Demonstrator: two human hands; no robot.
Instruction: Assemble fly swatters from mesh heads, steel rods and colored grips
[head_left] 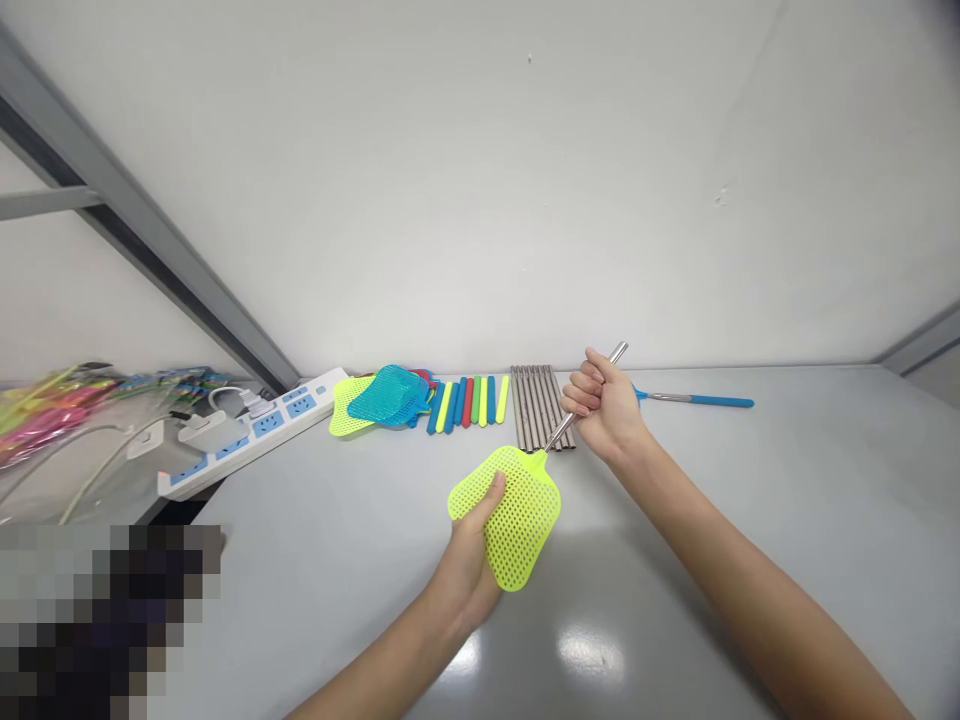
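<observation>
My left hand [474, 560] grips a yellow-green fly swatter head [523, 520], thumb on its perforated face and the other fingers behind it. A metal rod [559, 434] joins the neck of that head. Closed around the rod's upper part is my right hand [606, 403], with the rod's far end showing above the fist. Behind the swatter lies a row of several metal tubes [534, 405]. Left of them are several coloured handle sleeves [469, 402] in blue, yellow, red and green. A stack of swatter heads [388, 396] rests farther left, blue over yellow, with a bit of red.
On the right lies a swatter with a blue handle [720, 401], its head hidden behind my right hand. A white power strip [255, 435] with plugs and cables runs along the table's left edge. Plastic-bagged coloured items [60, 405] are beyond it. A wall backs the grey table [315, 560].
</observation>
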